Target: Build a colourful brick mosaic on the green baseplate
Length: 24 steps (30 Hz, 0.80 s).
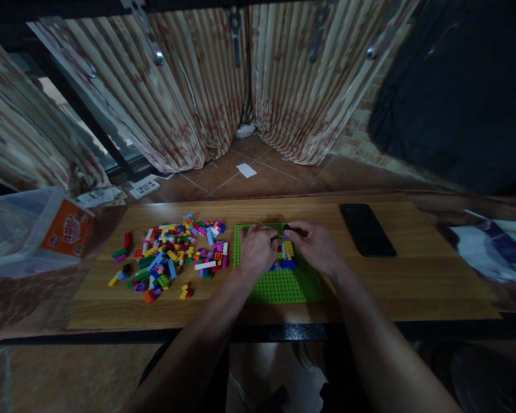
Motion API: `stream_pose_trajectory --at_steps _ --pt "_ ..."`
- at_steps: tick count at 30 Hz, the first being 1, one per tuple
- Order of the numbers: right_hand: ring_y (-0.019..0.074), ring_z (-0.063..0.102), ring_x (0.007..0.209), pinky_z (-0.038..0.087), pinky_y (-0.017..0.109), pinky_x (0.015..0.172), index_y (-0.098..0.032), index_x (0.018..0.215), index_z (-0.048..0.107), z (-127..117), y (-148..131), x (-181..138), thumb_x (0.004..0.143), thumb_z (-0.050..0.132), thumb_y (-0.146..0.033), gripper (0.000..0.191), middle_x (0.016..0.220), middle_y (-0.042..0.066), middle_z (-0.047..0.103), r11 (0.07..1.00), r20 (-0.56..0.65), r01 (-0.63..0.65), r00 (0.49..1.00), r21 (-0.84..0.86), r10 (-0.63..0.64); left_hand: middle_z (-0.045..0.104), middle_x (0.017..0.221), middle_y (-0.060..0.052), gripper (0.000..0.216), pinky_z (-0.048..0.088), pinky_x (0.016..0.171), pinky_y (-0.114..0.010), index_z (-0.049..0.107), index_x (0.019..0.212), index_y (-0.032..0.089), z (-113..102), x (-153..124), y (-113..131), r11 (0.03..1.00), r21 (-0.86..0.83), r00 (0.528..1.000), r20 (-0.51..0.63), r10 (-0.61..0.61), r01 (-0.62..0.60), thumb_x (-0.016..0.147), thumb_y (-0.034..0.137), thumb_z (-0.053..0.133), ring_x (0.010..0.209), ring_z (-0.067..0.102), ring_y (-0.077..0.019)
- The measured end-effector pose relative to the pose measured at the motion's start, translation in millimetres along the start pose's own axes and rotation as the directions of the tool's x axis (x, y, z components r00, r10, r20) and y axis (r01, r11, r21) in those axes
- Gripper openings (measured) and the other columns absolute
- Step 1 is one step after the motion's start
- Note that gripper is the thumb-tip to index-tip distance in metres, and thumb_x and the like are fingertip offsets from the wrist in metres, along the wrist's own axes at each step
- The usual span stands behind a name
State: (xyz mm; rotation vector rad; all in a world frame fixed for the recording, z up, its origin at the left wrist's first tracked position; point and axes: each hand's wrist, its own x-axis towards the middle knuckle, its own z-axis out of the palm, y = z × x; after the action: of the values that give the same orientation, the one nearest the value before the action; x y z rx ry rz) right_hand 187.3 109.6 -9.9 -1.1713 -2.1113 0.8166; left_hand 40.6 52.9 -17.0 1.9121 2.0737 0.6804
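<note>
A person's right hand (316,246), at centre frame, pinches a small dark piece (289,229) between thumb and fingertips above a low brick stack (287,255) of yellow, blue and red. The left hand (258,249) rests curled, knuckles up, against the stack's other side; whether it holds anything cannot be told. The work looks to be at the fitting stage, which calls for squaring the piece over the studs and pressing down while the green baseplate (284,289) under both hands is steadied; loose bricks (172,258) lie at left, a black phone (367,229) at right.
</note>
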Motion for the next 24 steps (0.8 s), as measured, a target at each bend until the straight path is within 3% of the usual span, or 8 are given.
stream_pose_trajectory --at_steps 9,12,15,18,21,24 --pt "0.0211 0.066 0.087 0.05 0.037 0.081 -0.019 0.098 0.07 1 4 -1 0.084 0.056 -0.035 0.025 0.096 0.007 0.072 0.999 0.0 0.018 1.0 -0.029 -0.018 0.067 0.109 -0.002 0.019 0.027 0.103 -0.056 0.068 0.099 0.026 0 -5 -5 0.999 -0.014 0.999 0.02 0.043 -0.043 0.088 0.031 0.053 0.113 0.05 -0.026" --pt "0.0208 0.065 0.087 0.05 0.037 0.082 -0.019 0.099 0.069 -2 4 -3 0.084 0.056 -0.035 0.025 0.097 0.007 0.071 0.998 -0.014 0.023 1.0 -0.053 -0.024 0.064 0.119 -0.004 0.031 0.026 0.107 -0.057 0.061 0.117 0.026 -3 -10 -7 0.997 -0.048 0.998 0.011 0.056 -0.055 0.086 0.029 0.057 0.118 0.048 -0.0255" --pt "0.0213 0.064 0.089 0.049 0.038 0.084 -0.019 0.099 0.069 -2 2 -4 0.086 0.055 -0.035 0.025 0.098 0.007 0.069 0.993 -0.011 0.074 0.997 -0.093 -0.076 0.058 0.13 -0.006 0.046 0.032 0.109 -0.048 0.053 0.13 0.023 -11 -11 -14 0.989 -0.145 0.998 -0.06 0.03 -0.038 0.084 0.017 0.054 0.123 0.049 -0.023" --pt "0.0217 0.063 0.089 0.048 0.038 0.083 -0.019 0.1 0.069 5 -4 -4 0.088 0.053 -0.034 0.025 0.097 0.008 0.067 0.979 0.031 0.158 0.987 -0.125 -0.156 0.065 0.12 -0.008 0.037 0.044 0.101 -0.036 0.058 0.123 0.017 -19 -11 -25 0.942 -0.333 0.988 -0.121 -0.09 0.045 0.088 0.013 0.046 0.111 0.059 -0.0191" --pt "0.0228 0.06 0.095 0.047 0.038 0.087 -0.018 0.103 0.068 15 -10 -3 0.089 0.052 -0.032 0.025 0.101 0.009 0.065 0.958 0.081 0.237 0.971 -0.159 -0.226 0.072 0.101 -0.007 0.032 0.054 0.084 -0.031 0.061 0.117 0.014 -21 -14 -31 0.862 -0.486 0.984 -0.018 -0.175 0.144 0.091 0.019 0.043 0.086 0.068 -0.0169" --pt "0.024 0.057 0.1 0.044 0.039 0.09 -0.019 0.101 0.069 24 -12 0 0.09 0.052 -0.029 0.023 0.104 0.01 0.064 0.927 0.131 0.278 0.959 -0.252 -0.253 0.072 0.103 -0.007 0.03 0.053 0.088 -0.031 0.063 0.113 0.015 -19 -19 -29 0.89 -0.431 0.986 -0.004 -0.168 0.15 0.09 0.017 0.045 0.092 0.068 -0.0177"
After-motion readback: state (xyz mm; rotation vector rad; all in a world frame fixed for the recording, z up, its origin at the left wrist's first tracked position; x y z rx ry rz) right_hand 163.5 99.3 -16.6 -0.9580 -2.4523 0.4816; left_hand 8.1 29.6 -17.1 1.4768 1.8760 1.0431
